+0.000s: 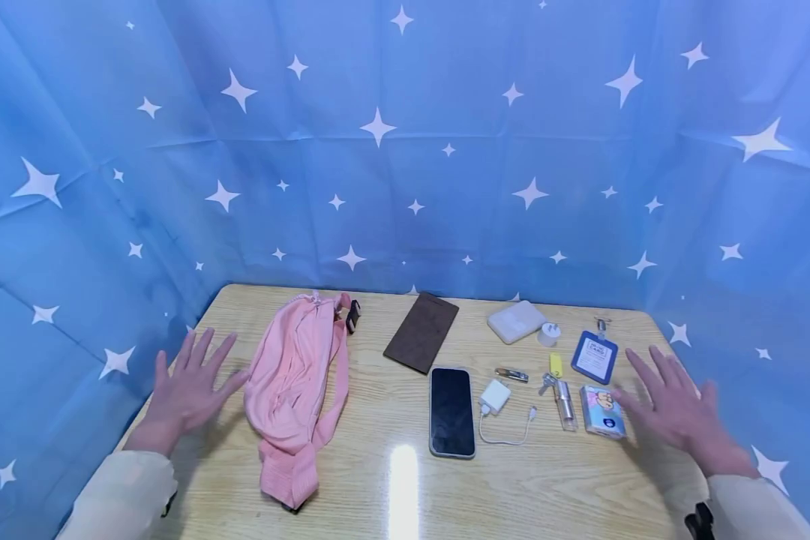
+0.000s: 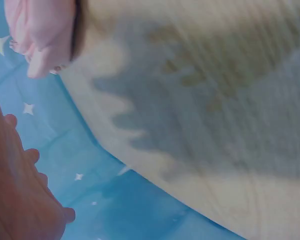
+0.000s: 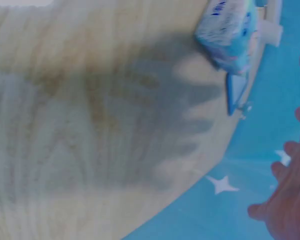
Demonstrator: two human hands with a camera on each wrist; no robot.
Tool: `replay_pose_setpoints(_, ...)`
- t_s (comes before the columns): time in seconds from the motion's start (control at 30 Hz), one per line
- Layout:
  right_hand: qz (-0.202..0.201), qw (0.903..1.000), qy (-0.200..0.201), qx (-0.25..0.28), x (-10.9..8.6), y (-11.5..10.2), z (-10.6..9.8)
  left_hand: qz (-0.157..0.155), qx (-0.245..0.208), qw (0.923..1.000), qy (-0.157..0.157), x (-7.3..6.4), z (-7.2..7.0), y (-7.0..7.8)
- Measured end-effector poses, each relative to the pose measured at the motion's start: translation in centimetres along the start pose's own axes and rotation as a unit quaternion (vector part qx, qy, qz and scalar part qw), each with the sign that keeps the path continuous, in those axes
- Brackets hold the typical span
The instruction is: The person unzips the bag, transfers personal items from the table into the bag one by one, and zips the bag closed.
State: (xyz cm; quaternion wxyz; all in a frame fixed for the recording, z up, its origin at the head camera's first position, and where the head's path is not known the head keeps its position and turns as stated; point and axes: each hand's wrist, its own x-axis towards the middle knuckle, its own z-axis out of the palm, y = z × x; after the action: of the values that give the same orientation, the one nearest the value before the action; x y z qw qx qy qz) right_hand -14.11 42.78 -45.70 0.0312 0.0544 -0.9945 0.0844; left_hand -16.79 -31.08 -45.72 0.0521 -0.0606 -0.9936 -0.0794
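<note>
My left hand (image 1: 187,391) is spread above the table's left side, fingers straight, holding nothing. Its thumb tip overlaps the edge of a pink waist bag (image 1: 290,367) in the head view. The bag's strap with a black buckle (image 1: 353,316) lies at its far end. On the other side, my right hand (image 1: 678,405) hovers with spread fingers, also holding nothing. Closest to its thumb is a small tissue pack (image 1: 603,411) with a cartoon print. Behind that pack lies a blue-framed card holder (image 1: 595,357) with a metal clip. Both hands cast shadows on the wood.
Mid-table are a brown wallet-like folder (image 1: 421,332), a smartphone (image 1: 452,412), a white charger (image 1: 495,396) with cable and nail clippers (image 1: 511,374). Further right: a white power bank (image 1: 516,322), a round white plug (image 1: 549,334), keys with a yellow tag (image 1: 556,365) and a small spray bottle (image 1: 565,406). A starry blue curtain (image 1: 445,187) surrounds the table.
</note>
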Motion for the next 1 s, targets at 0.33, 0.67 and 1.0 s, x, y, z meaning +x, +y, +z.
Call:
replay_pose_setpoints(0.33, -0.053, 0.9985, -0.007, 0.001, 2.9, -5.7, -1.4, 0.053, -0.009, 0.9984, 0.017, 2.6, -0.5, 4.0)
replay_pose_setpoints(0.67, -0.132, 0.9909, -0.012, 0.022, 7.1, -14.7, 0.8, 0.073, -0.021, 0.9969, 0.021, 6.7, -0.1, 8.9)
replay_pose_setpoints(1.0, -0.208, 0.9779, -0.008, 0.019, 9.3, -21.7, 3.3, 0.038, 0.028, 0.9987, -0.021, 10.3, 0.9, 11.2)
